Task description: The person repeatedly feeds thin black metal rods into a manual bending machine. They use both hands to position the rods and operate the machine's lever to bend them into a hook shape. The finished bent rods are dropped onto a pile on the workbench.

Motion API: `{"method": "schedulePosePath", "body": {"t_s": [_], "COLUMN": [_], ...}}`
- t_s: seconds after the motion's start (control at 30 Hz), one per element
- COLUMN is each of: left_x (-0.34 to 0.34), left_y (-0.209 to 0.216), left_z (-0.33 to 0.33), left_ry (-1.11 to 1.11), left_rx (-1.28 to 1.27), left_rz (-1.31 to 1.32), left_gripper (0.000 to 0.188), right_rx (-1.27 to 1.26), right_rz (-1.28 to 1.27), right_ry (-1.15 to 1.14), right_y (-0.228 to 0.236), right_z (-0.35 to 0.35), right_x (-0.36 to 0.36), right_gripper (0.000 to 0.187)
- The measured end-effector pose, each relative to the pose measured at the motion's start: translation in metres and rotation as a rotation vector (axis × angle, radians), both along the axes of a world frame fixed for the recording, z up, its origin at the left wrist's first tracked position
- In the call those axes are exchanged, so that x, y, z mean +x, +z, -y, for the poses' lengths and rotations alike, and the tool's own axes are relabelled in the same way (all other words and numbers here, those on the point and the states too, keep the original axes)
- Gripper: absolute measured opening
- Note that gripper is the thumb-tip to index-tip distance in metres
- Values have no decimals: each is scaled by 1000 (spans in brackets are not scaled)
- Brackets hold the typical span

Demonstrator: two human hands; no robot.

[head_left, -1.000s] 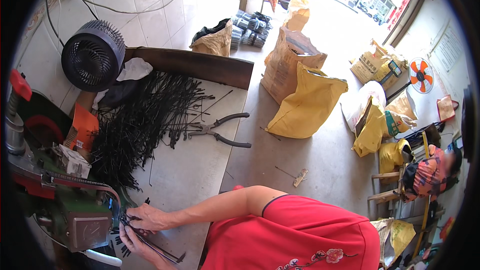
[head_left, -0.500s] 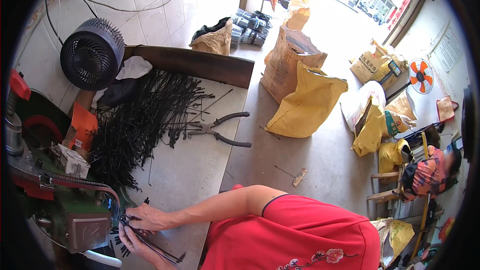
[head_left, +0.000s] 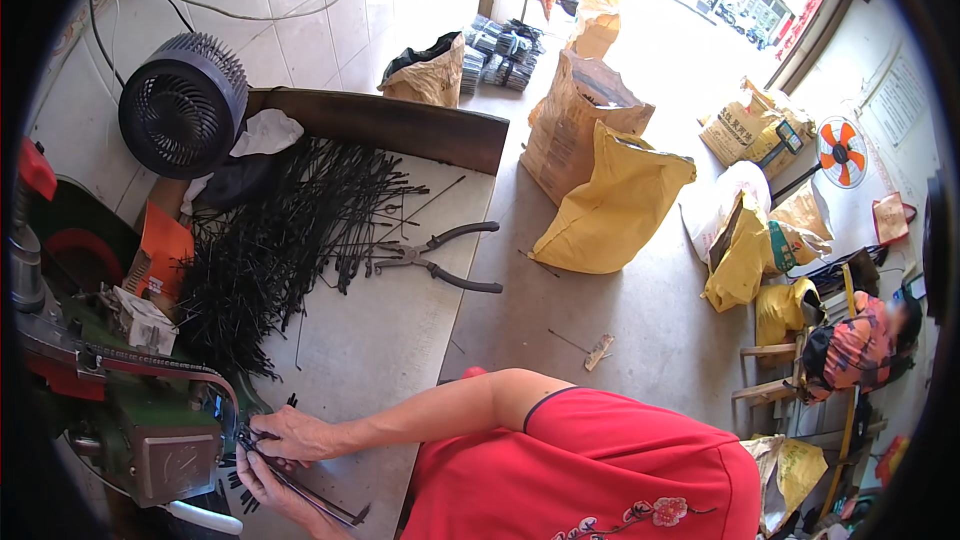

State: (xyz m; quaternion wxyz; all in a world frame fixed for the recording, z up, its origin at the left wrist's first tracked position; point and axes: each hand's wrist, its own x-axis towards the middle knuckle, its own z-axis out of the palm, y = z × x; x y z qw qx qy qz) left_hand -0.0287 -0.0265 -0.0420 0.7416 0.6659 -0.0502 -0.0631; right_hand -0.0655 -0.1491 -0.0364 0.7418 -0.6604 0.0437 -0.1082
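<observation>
Both of my hands are together beside the green machine (head_left: 175,455) at the lower left. My left hand (head_left: 258,480) is closed on thin black rods (head_left: 315,502), which lie along the palm and wrist, their far ends by the machine. Just above it, my right hand (head_left: 292,434) has its fingers bent in on the same rods' ends; the fingertips are partly hidden. Short black ends stick out past its knuckles. A large tangled heap of similar black rods (head_left: 270,240) covers the table (head_left: 370,380). Pliers (head_left: 430,258) with dark handles lie open beside the heap.
A dark round fan (head_left: 185,105) stands at the table's back left, near an orange box (head_left: 163,255). A brown board (head_left: 400,125) edges the table's far side. Yellow sacks (head_left: 615,210) stand on the floor beyond. A person (head_left: 860,345) sits at the far right near an orange-bladed fan (head_left: 842,152).
</observation>
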Motion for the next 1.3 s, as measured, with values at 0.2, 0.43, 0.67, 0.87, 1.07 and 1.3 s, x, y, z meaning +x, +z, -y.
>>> {"method": "schedulePosePath", "body": {"t_s": [0.2, 0.43, 0.67, 0.87, 1.07, 1.3], "left_x": [-1, -1, -2, -3, -3, -3], "left_y": [1, 2, 2, 3, 5, 5], "left_z": [0, -1, -1, 0, -1, -1], "left_ry": [1, -4, -9, -6, -6, -14], "left_rx": [10, 13, 33, 45, 23, 36], "left_rz": [-3, -4, -3, -2, -17, -19], "left_gripper": [31, 31, 32, 31, 32, 33], "right_rx": [9, 31, 30, 13, 12, 7], "right_rz": [8, 7, 6, 27, 34, 22], "right_ry": [-9, -16, -13, -26, -28, -24], "right_y": [0, 4, 3, -1, -4, -3], "right_z": [0, -1, 0, -1, -3, -2], "right_x": [-1, -2, -1, 1, 4, 2], "right_gripper": [19, 20, 19, 19, 18, 17]}}
